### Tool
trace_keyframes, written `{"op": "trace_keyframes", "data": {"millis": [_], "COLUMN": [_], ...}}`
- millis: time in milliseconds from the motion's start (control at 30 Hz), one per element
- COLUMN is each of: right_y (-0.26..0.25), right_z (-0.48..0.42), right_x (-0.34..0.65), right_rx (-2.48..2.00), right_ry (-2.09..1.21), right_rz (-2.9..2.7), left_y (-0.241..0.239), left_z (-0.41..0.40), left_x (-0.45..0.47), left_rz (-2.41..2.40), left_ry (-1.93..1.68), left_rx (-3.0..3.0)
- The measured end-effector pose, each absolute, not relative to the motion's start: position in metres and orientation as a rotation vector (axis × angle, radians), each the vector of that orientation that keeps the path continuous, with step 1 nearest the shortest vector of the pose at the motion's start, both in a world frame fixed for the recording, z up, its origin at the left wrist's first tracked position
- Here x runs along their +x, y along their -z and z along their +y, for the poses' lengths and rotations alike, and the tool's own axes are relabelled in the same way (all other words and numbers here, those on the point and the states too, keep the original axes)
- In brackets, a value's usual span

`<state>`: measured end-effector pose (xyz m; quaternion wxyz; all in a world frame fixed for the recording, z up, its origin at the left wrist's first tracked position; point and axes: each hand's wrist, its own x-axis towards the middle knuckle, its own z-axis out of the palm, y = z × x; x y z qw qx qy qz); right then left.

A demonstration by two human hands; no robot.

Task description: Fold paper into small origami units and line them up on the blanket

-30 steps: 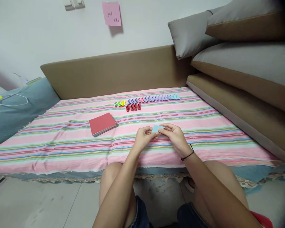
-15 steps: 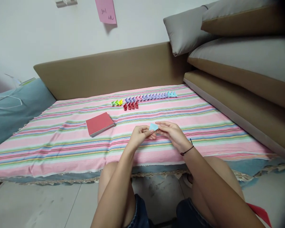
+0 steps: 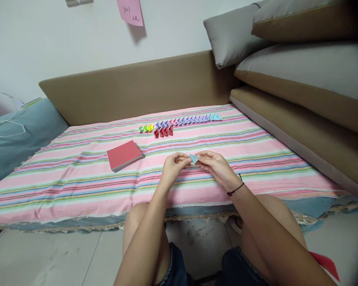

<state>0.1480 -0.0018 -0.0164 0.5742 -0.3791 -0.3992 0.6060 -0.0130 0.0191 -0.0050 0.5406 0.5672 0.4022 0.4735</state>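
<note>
A small light-blue piece of folded paper (image 3: pixel 193 158) is held up between both hands, over the near part of the striped cloth. My left hand (image 3: pixel 176 164) pinches its left side with thumb and fingers. On the other side, my right hand (image 3: pixel 212 163) grips the right edge, and a dark cord circles that wrist. The paper now looks like a small downward-pointing triangle; its underside is hidden. Beyond the hands stands a row of small folded paper pieces (image 3: pixel 191 120) in blue, purple and pink, with dark red ones (image 3: pixel 163 132) in front and green and yellow ones (image 3: pixel 146 128) to the left.
A stack of paper with a red top (image 3: pixel 124 155) lies left of my hands on the striped cloth (image 3: pixel 77 171). Grey and brown cushions (image 3: pixel 301 75) are piled at the right. A brown backrest (image 3: pixel 137 87) runs along the wall. Something red (image 3: pixel 325 263) shows at lower right.
The blue paper has turned and shows a narrower, triangular face than before. My left hand's fingers have drawn in closer around its edge.
</note>
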Motion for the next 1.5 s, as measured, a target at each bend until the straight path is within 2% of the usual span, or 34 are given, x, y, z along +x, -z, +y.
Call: {"op": "trace_keyframes", "data": {"millis": [133, 367, 933, 1500], "right_y": [0.018, 0.017, 0.011, 0.011], "right_z": [-0.001, -0.002, -0.007, -0.009], "right_x": [0.144, 0.138, 0.141, 0.141], "right_rx": [-0.884, -0.874, -0.914, -0.948], "right_ry": [-1.322, -1.076, -0.934, -1.193], "right_rz": [-0.968, -0.986, -1.185, -1.108], "left_y": [0.009, 0.004, 0.002, 0.001], "left_z": [0.02, 0.011, 0.012, 0.016], "left_x": [-0.012, -0.004, -0.008, -0.016], "left_rz": [0.98, 0.818, 0.887, 0.93], "left_ry": [-1.263, -1.188, -1.35, -1.158], "left_rx": [1.33, 1.342, 1.385, 1.23]}}
